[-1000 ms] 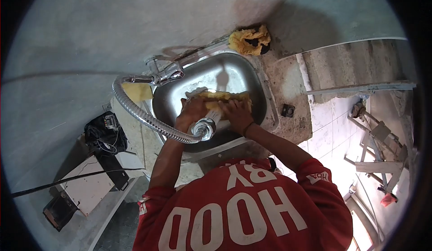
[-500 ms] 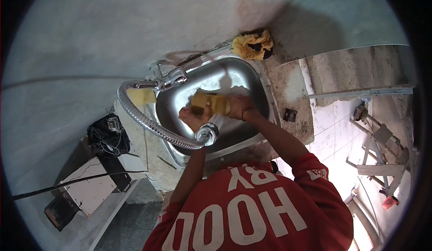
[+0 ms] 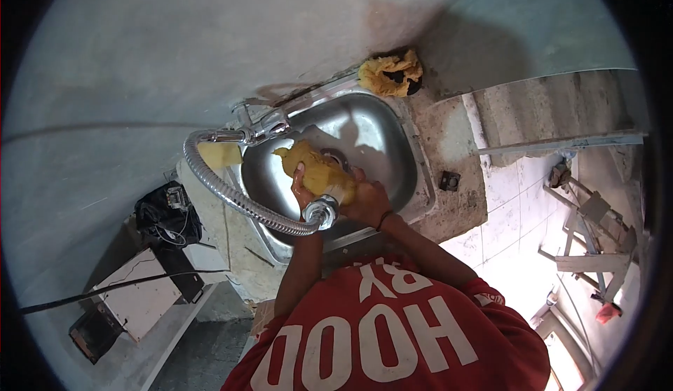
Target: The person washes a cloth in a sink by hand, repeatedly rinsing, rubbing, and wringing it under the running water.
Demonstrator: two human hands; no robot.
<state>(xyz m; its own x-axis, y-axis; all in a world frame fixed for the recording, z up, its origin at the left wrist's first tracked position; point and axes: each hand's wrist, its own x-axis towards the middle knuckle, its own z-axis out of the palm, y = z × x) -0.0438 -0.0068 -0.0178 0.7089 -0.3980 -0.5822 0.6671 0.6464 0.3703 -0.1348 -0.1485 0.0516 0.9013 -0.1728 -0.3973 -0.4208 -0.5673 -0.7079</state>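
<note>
Over the stainless steel sink (image 3: 385, 128), a wet-looking yellow sponge (image 3: 312, 170) with a ragged end lies between my two hands. My left hand (image 3: 301, 186) grips its left side, the thumb on top. At the lower right end, my right hand (image 3: 368, 201) is closed around it, its fingers partly hidden. The flexible metal tap (image 3: 235, 201) arches over from the left, and its nozzle (image 3: 321, 212) hangs just above the sponge. Pale water appears to run from the nozzle onto the sponge. Part of the drain (image 3: 336, 156) shows behind it.
A torn yellow foam piece (image 3: 389, 75) sits at the sink's back right corner, and a flat yellow piece (image 3: 221, 154) at its left. On the right counter is a small dark object (image 3: 450, 180). A black bag (image 3: 168, 212) lies far left; a wooden frame (image 3: 596, 251) stands right.
The sponge has turned and now slants down to the right, with its ragged end spread out. My right hand has come lower and closer to the nozzle.
</note>
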